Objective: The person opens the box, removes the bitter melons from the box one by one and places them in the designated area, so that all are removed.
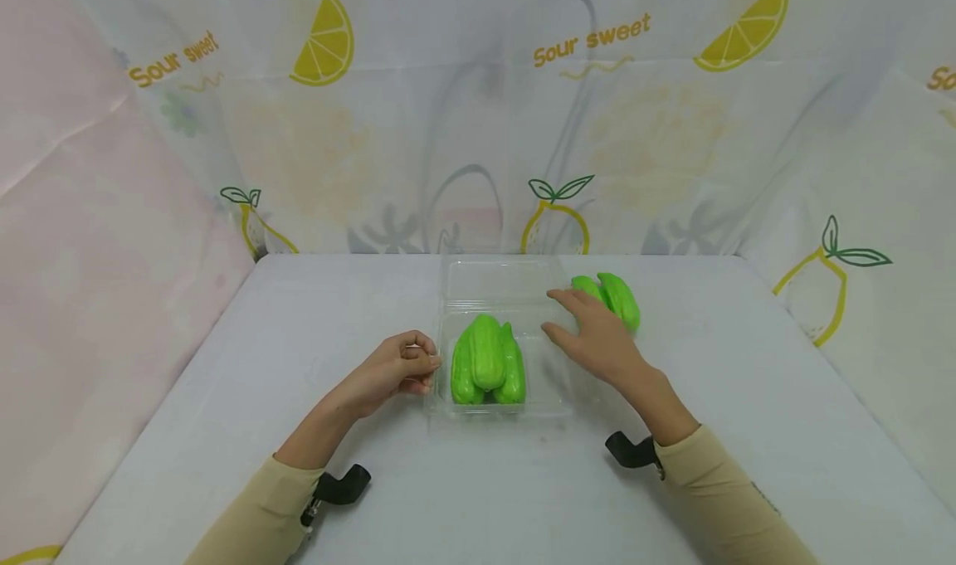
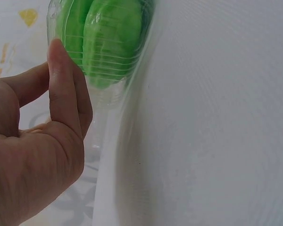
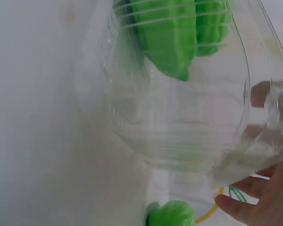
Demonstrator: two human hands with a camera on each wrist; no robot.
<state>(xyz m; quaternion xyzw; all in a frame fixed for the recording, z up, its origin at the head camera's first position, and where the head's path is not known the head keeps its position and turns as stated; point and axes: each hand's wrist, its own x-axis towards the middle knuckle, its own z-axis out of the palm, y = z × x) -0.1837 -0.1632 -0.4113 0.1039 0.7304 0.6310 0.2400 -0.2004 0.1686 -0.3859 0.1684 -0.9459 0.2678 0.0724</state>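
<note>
Head view: your left hand (image 1: 392, 372) pinches the clear box (image 1: 548, 382); hold its plastic gently; your right hand (image 1: 600, 338) is spread.

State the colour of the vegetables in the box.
The vegetables are bright green; this shows best in the head view.

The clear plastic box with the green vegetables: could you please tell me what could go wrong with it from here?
The top vegetable rests on two others, so it might roll off into the bare right part of the clear box.
The left hand pinches only the left edge, so a bump from the right hand could perhaps turn the box.
The open lid might swing if the right hand catches it.
</note>
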